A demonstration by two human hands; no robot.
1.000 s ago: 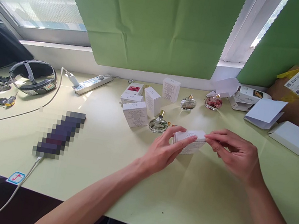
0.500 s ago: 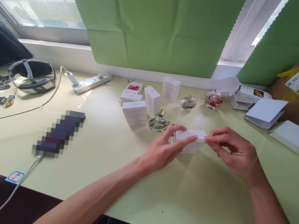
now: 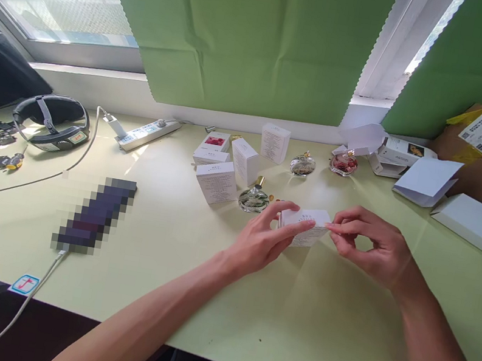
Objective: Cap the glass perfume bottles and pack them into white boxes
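A small white printed carton (image 3: 308, 236) rests on the table in front of me, its lettered top toward me. My left hand (image 3: 261, 239) grips it, with fingers over the top and around the left side. At the carton's right end, my right hand (image 3: 369, 242) has thumb and forefinger pinched together against the corner. Whatever lies in that pinch is too small to make out. Just left of the carton stands a clear glass perfume bottle (image 3: 254, 200) with a gold neck. Small gold pieces beside it are partly hidden by my left hand.
Several white cartons (image 3: 216, 182) stand left of the bottle. Two more perfume bottles, one clear (image 3: 303, 165) and one reddish (image 3: 343, 163), sit farther back. Opened white boxes (image 3: 476, 223) and a brown parcel (image 3: 472, 151) lie right. A power strip (image 3: 147, 135), cable and blurred dark device (image 3: 96, 215) lie left.
The fingers of my right hand have shifted slightly at the carton's right end, and the hand is a little more arched. My left hand keeps its grip; the carton has barely moved.
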